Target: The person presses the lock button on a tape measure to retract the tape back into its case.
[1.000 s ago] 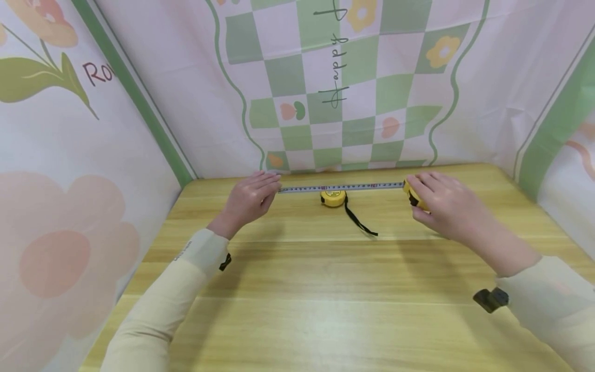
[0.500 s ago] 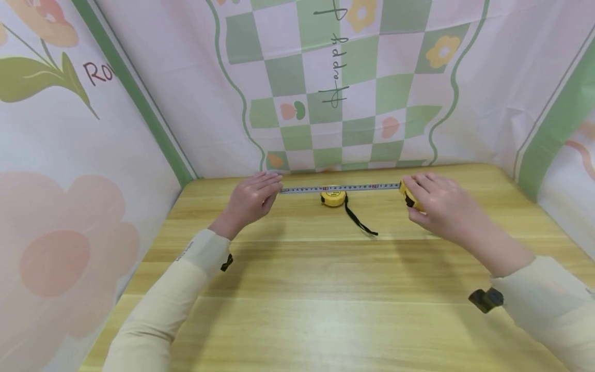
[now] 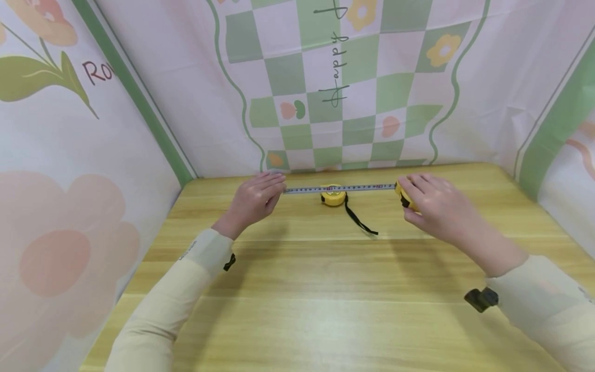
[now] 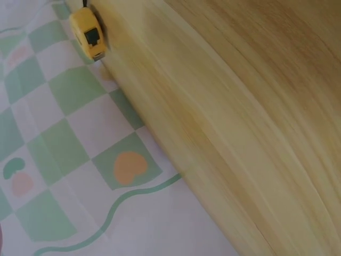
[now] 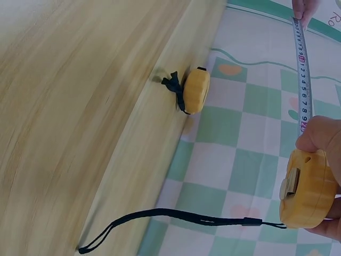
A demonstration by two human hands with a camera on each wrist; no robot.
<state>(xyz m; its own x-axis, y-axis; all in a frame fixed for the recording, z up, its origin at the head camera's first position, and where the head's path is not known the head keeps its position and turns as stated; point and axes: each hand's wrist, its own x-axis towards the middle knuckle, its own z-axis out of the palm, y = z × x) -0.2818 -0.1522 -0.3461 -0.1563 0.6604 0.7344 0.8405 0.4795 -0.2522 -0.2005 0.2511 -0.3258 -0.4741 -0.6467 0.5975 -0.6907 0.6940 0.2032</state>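
My right hand [image 3: 441, 209] grips a yellow tape measure [image 5: 309, 192], its black wrist strap [image 5: 186, 216] hanging loose. From the case a silver blade [image 3: 358, 188] with black and red numerals runs left, raised over the table. My left hand [image 3: 255, 199] pinches the blade's far end; in the right wrist view those fingertips [image 5: 305, 8] show at the top edge. A second yellow tape measure [image 3: 333, 198] lies on the table behind the blade in the head view, partly covered by it. That one also shows in the left wrist view, its yellow case [image 4: 87, 32] at upper left.
The wooden table [image 3: 316, 310] extends toward me. A black strap [image 3: 360, 219] trails from the second tape measure. Behind the table hangs a green-and-white checkered cloth [image 3: 321, 88], with a flowered panel [image 3: 69, 232] at the left.
My right hand has moved left with the tape measure, and my left hand slightly right. The stretch of blade between them is shorter. The second tape measure has stayed put.
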